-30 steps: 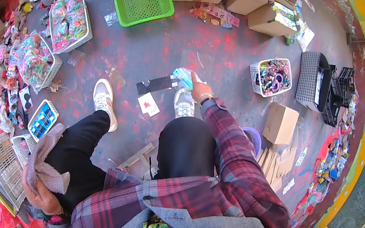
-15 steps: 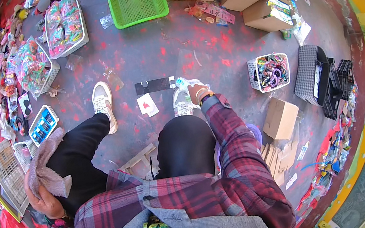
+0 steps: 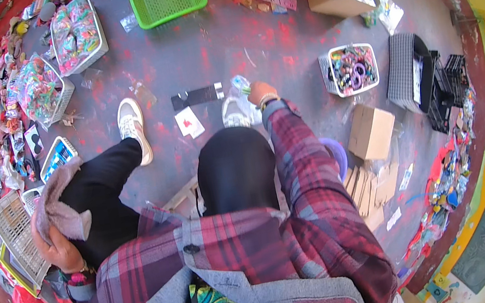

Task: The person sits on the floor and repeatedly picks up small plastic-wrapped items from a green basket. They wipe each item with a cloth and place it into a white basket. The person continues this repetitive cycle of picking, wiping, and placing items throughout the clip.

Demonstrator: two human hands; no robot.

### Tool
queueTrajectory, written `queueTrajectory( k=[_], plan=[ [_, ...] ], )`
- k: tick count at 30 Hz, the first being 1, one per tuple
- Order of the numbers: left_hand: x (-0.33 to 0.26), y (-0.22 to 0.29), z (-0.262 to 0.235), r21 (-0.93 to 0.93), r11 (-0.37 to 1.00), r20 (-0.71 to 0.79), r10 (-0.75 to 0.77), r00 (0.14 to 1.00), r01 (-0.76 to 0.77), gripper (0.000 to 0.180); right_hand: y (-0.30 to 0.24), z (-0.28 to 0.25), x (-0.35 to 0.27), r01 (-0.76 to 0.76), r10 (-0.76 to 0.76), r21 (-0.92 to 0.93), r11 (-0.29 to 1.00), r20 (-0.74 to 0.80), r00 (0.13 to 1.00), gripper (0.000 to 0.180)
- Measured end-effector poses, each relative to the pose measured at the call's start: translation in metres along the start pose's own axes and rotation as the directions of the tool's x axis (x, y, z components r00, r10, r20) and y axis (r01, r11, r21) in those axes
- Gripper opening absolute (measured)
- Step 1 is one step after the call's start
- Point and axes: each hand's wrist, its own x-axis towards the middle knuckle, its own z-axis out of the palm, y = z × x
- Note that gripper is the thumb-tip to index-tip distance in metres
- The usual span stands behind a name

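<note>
My left hand point(image 3: 60, 252) is wrapped around a pinkish-grey cloth point(image 3: 59, 206), beside my left thigh. Stretched forward past my right knee, my right hand point(image 3: 261, 91) has its fingers closed on a clear plastic bag point(image 3: 240, 85). The bag has some green and blue on it and hangs just above my right shoe point(image 3: 237, 113); its contents are too small to make out. To the left of the bag, a flat black strip point(image 3: 197, 97) with white patches lies on the floor. Below that strip is a white card point(image 3: 189, 122) with a red mark.
A white basket of colourful bands point(image 3: 326, 75) stands to the right, near a woven grey basket point(image 3: 401, 75) and a cardboard box point(image 3: 371, 133). A green basket point(image 3: 170, 18) is ahead. Filled white baskets point(image 3: 102, 46) and heaped small goods line the left.
My right hand and the plastic bag have moved slightly forward and away from the black strip. The whole view has shifted, so floor things appear higher. My left hand still holds the cloth.
</note>
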Motion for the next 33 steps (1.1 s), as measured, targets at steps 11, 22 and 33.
queueTrajectory(
  k=[11,22,33],
  plan=[
    [0.006,0.017,0.009,-0.033,0.999,0.035,0.006,0.999,-0.005,0.028,0.044,0.08,-0.041,0.049,-0.045,-0.222,0.974,0.024,0.999,0.059],
    [0.007,0.022,0.012,-0.076,0.997,0.034,-0.014,0.999,0.017,0.029,0.042,0.083,-0.045,-0.204,0.206,0.028,0.979,-0.082,0.975,0.026],
    [0.008,0.041,0.031,-0.219,0.974,0.073,0.083,0.994,-0.065,0.03,-0.01,-0.019,-0.098,0.159,0.119,0.727,0.668,-0.315,0.942,0.027]
  ],
)
